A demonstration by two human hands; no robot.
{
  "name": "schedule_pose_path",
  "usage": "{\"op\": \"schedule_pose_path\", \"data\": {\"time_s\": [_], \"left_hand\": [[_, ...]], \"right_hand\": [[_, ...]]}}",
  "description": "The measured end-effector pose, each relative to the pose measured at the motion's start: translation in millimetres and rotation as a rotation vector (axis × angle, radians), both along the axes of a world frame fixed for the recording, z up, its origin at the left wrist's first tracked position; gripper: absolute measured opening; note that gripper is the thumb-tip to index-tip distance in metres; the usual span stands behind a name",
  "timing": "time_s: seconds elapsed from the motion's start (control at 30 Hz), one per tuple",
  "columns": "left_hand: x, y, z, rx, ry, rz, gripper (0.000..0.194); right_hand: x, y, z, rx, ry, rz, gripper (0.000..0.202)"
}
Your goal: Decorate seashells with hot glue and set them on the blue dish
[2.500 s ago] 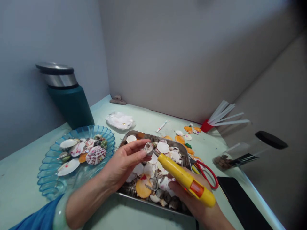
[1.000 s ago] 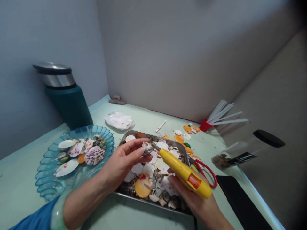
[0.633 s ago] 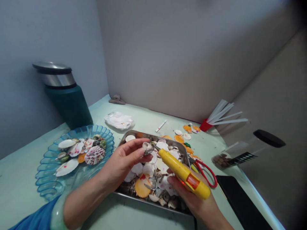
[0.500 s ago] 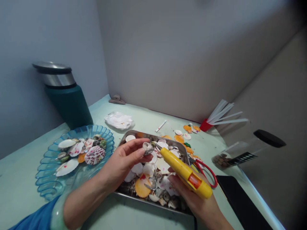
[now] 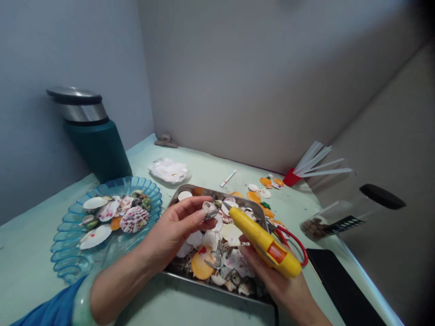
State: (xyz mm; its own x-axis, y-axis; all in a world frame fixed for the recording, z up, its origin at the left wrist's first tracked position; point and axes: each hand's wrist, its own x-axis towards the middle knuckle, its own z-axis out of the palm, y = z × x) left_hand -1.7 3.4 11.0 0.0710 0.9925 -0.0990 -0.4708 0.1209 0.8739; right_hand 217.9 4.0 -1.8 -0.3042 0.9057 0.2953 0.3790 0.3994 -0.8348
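Between the thumb and fingers of my left hand (image 5: 180,224) is a small whitish shell (image 5: 208,208) with a silvery metal piece (image 5: 211,214) at its lower side. My right hand (image 5: 275,276) is wrapped round a yellow hot glue gun (image 5: 260,237). The gun's nozzle points up and left, a short gap from the shell. Below both hands lies a metal tray (image 5: 207,285) full of shells, among them an orange scallop shell (image 5: 202,266) and several white ones. The lower part of the gun is hidden behind my hand.
On the left stand a blue scalloped plate (image 5: 63,235) of shells and a dark green bottle (image 5: 97,149). Red-handled scissors (image 5: 301,249), a black phone-like slab (image 5: 343,285), a clear jar (image 5: 319,224) and a red cup (image 5: 291,178) of glue sticks are on the right.
The glue gun's nozzle has drawn slightly right, away from the shell. My left hand and the shell have hardly moved.
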Motion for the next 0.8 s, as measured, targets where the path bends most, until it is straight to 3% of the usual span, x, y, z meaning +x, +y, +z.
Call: {"op": "schedule_pose_path", "data": {"time_s": [0.43, 0.6, 0.8], "left_hand": [[0.1, 3.0, 1.6, -0.026, -0.032, 0.011, 0.028], [-0.4, 2.8, 0.7, -0.034, -0.031, 0.011, 0.031], [0.9, 0.9, 2.0, -0.027, -0.034, -0.002, 0.028]], "right_hand": [[1.1, 0.3, -1.4, 0.089, -0.015, -0.015, 0.012], [2.4, 0.3, 0.1, 0.092, -0.101, 0.087, 0.016], [1.4, 0.6, -2.0, 0.097, -0.101, 0.113, 0.014]]}}
